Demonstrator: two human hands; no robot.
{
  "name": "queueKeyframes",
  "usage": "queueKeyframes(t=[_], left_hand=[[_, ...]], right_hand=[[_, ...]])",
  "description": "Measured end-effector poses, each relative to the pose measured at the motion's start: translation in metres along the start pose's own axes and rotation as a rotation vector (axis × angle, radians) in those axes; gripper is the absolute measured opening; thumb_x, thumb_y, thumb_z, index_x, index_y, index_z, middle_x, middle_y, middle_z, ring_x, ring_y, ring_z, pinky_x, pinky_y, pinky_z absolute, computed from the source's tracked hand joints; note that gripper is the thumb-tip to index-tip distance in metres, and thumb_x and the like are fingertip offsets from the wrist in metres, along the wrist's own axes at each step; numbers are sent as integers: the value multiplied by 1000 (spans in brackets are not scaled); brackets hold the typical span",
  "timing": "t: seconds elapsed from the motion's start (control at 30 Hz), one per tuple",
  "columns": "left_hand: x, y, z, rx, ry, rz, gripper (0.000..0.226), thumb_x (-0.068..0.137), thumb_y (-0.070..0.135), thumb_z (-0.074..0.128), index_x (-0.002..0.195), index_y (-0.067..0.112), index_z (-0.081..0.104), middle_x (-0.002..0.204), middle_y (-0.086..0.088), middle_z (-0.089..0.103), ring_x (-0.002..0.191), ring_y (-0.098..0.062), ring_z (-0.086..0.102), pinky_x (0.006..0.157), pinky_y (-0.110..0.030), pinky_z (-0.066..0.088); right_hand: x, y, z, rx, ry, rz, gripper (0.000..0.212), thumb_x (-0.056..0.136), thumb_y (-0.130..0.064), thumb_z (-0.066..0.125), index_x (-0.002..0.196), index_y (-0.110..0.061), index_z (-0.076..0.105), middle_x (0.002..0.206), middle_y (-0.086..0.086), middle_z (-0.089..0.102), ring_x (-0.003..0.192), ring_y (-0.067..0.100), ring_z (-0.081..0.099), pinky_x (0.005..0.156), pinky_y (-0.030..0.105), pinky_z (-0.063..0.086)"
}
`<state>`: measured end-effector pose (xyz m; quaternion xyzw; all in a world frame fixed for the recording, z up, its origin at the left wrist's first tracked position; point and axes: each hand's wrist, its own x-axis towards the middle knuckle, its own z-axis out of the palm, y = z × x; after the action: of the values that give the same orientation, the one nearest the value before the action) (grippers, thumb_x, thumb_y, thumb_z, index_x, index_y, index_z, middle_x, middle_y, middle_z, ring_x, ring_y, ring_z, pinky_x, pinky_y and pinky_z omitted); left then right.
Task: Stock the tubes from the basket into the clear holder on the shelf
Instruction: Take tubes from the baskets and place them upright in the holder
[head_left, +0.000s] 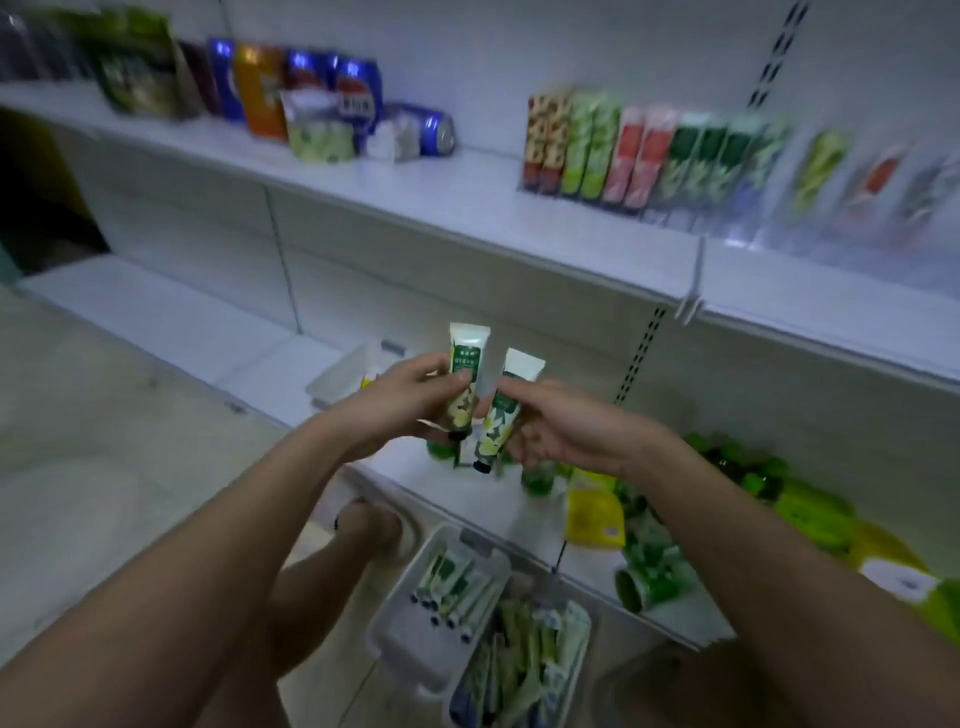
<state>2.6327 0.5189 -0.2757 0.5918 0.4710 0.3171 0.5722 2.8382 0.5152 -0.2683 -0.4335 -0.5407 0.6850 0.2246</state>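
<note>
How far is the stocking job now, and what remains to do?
Done: the clear holder on the upper shelf already shows a row of tubes. In hand: the left hand and right hand each grip one tube. Left: many tubes lie in the basket below.

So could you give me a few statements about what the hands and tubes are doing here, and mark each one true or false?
1. Each hand holds one tube: the left hand grips a white-and-green floral tube, the right hand another. True.
2. Both tubes are held cap end up. False: the dark caps point down.
3. The white plastic basket below holds more tubes. True.
4. The clear plastic holder on the upper shelf has nothing in it. False: a row of colourful tubes stands in it.
5. All the blue cans stand upright. False: one blue can lies on its side.
</note>
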Motion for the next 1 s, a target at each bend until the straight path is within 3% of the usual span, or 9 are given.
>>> queueKeyframes(t=[0.17,0.33,0.43,0.6,0.8,0.9,1.0], left_hand=[[11,114,3,116,-35,214,33,95,32,55,123,16,59,117,-11,68,109,-31,64,102,-50,46],[35,199,12,196,-59,359,29,94,20,60,123,18,57,110,-10,70,98,-28,68,88,-40,55],[52,233,19,205,-19,421,32,89,3,63,117,12,52,107,-14,70,91,-31,68,82,-44,57],[83,271,37,260,-15,453,38,85,-1,66,117,13,50,103,-17,71,91,-38,69,79,-44,60],[132,296,65,277,-22,485,14,91,9,64,104,9,59,101,-16,69,82,-24,70,76,-36,60],[154,304,75,327,12,512,11,88,7,66,99,9,63,99,-11,69,82,-19,72,72,-25,58],[173,310,85,375,62,530,13,85,5,69,96,11,67,96,-9,70,77,-15,72,67,-20,57]], right_hand=[[-68,-90,-27,-344,220,-274,20,97,-29,58,113,-17,60,76,-3,68,56,16,61,49,26,49],[-116,-154,-68,-503,480,-444,17,94,-21,63,108,-26,55,83,8,67,59,18,64,55,28,55],[-129,-180,-97,-600,589,-465,3,94,-15,62,97,-16,62,81,10,64,60,16,63,57,27,55],[-134,-206,-138,-741,851,-518,14,89,-16,70,100,-13,62,80,10,69,58,17,67,52,27,55],[-109,-217,-183,-662,1008,-675,17,87,-18,71,89,-28,57,80,6,66,48,6,62,45,14,46],[-83,-215,-207,-535,1085,-753,14,89,-16,69,95,-24,60,84,6,65,54,15,63,46,18,47],[-58,-213,-232,-463,1167,-822,13,91,-16,66,103,-21,63,90,4,65,69,22,65,57,29,55]])
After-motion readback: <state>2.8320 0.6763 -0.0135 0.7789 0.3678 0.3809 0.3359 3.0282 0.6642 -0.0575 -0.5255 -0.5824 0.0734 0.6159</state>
